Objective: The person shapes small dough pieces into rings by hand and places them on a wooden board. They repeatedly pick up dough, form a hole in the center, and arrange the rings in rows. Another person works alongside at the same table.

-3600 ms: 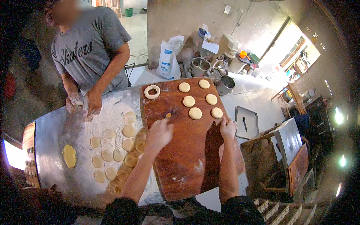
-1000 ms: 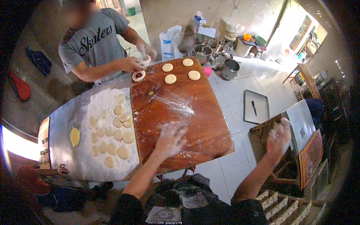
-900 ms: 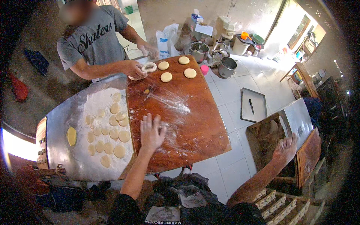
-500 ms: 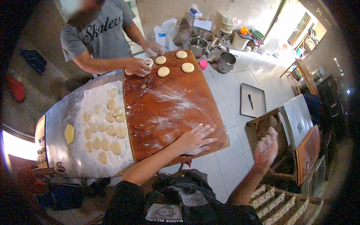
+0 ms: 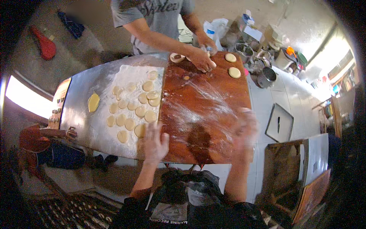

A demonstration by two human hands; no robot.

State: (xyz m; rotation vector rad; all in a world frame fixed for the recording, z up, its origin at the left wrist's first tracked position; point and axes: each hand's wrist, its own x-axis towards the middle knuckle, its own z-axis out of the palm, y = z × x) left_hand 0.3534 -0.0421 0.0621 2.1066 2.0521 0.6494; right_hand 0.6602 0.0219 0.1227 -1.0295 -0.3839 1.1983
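My left hand (image 5: 155,143) is open, fingers stretched out, over the seam between the floured metal tabletop (image 5: 85,131) and the wooden board (image 5: 213,99). Its fingertips are close to a flat dough round (image 5: 140,131), and nothing shows in its grasp. Several more pale dough rounds (image 5: 129,124) lie on the flour, some overlapping. My right hand (image 5: 246,126) is smeared by motion above the board's right side, so its fingers cannot be made out. Across the board, a co-worker's hands (image 5: 204,60) work over dough, beside a round with dark filling (image 5: 177,57).
Two thicker dough rounds (image 5: 234,72) sit near the board's far right corner. A flattened yellow piece (image 5: 93,102) lies on the metal at left. On the tiled floor at right are a tray (image 5: 271,131) with a knife (image 5: 278,124) and a metal pot (image 5: 266,77).
My view has swung left. My left hand has moved from the board's right side to the seam by the dough rounds; my right hand has come in over the board. The co-worker's hands have shifted over nearby rounds.
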